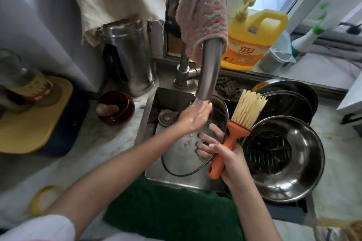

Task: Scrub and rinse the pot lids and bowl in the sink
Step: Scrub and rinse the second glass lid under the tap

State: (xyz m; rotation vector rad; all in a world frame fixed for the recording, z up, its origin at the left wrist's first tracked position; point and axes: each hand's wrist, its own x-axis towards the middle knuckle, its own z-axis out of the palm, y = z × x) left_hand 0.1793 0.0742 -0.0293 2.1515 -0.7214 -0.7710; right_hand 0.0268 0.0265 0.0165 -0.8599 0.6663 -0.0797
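A glass pot lid (182, 154) with a dark rim stands tilted in the sink (188, 181) under the running faucet (209, 68). My left hand (195, 117) lies flat on the lid's upper face, in the water stream. My right hand (233, 164) grips the orange handle of a scrub brush (248, 109), bristles pointing up. Its fingers also hold the lid's right edge and show through the glass. A steel bowl (307, 172) with a wire rack inside sits to the right. Behind it are stacked dark lids (290, 101).
A striped cloth (203, 15) hangs over the faucet. A yellow detergent jug (252, 41) stands on the windowsill. On the left counter stand a steel kettle (131, 55), a brown bowl (115, 107) and a yellow cutting board (33, 123). A green cloth (172, 205) lies along the sink's front.
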